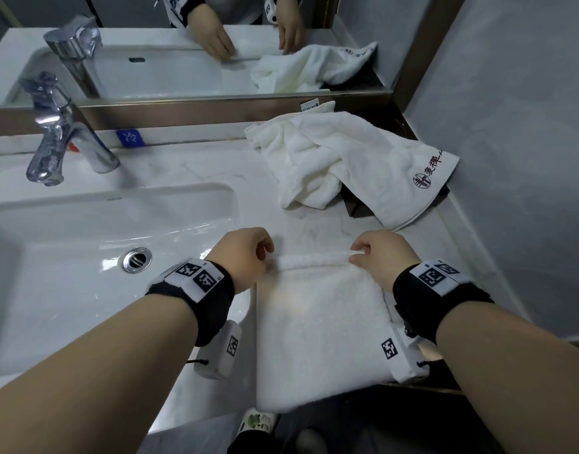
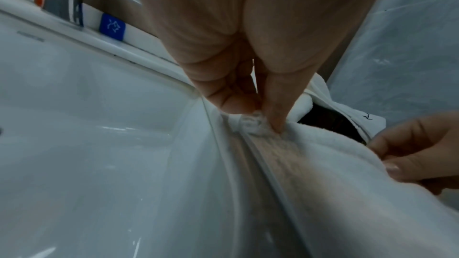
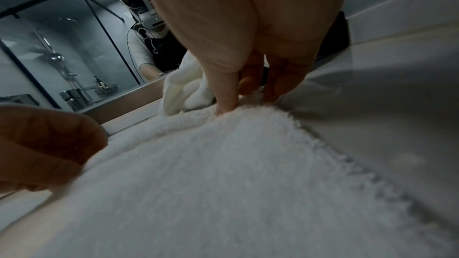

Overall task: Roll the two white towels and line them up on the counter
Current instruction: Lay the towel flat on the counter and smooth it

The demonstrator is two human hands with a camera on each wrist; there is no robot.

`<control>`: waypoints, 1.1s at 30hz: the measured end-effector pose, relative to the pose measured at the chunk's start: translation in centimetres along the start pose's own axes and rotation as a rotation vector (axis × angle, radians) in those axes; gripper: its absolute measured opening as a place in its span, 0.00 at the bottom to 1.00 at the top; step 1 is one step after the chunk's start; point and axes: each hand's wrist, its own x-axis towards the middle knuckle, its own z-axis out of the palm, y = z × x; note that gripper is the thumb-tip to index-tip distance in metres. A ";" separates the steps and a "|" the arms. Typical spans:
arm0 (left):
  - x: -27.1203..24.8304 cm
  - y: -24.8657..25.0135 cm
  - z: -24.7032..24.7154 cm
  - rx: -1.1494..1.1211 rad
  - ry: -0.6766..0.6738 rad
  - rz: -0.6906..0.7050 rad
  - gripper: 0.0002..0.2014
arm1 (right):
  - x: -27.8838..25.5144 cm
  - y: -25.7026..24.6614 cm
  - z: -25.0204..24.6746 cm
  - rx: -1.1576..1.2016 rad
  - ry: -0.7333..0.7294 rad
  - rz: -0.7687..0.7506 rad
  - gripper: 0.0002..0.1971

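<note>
Head view shows the folded towel (image 1: 320, 326) lying flat on the worktop (image 1: 196, 172) beside the sink (image 1: 84, 231). Left hand (image 1: 245, 253) and right hand (image 1: 384, 257) each pinch its far edge, just curled over. Soft, limp terrycloth probably rolls best gripped at both corners. The second towel (image 1: 347, 162) lies crumpled behind.

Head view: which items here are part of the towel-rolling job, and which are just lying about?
Job:
- folded towel, far edge starting to roll, pinched by left hand and right hand
- crumpled towel, not yet rolled
- counter

Lying about:
- faucet
- sink
- blue tag
- mirror
</note>
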 end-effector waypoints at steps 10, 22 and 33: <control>0.0 -0.7 -0.1 0.054 -0.106 -0.033 0.06 | -0.7 0.3 -0.1 -0.020 -0.005 -0.123 0.10; -0.3 -0.4 -0.6 0.153 -0.197 0.053 0.11 | -2.1 1.2 0.7 0.001 0.072 -0.232 0.06; -0.1 0.1 -0.7 0.169 -0.059 0.137 0.13 | -0.6 1.8 1.0 0.019 0.188 -0.264 0.06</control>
